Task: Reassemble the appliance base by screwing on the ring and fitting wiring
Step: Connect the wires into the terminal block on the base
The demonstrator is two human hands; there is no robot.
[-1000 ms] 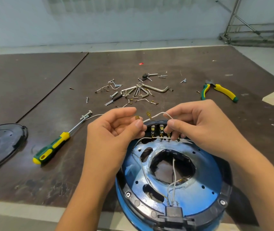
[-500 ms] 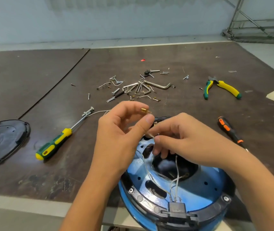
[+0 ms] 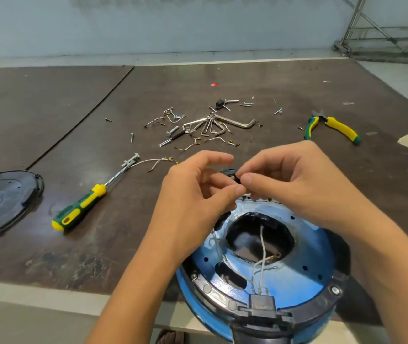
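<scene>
Wiring step in hand, apparently, with the black ring already seated and screw heads showing on it. Working at the far rim of the blue appliance base, placed at the near edge of the table and apparently reaching past it. Bringing left hand and right hand together there, fingertips curled and meeting; impossible to tell whether pinching a wire end or only touching. Leaving white wires loose across the central opening, joined to the black connector. Possible trouble: pulling too hard and tearing a lead from the connector; pressing on the far side and tipping the base off the edge; trapping a loose lead later under the black cover plate.
</scene>
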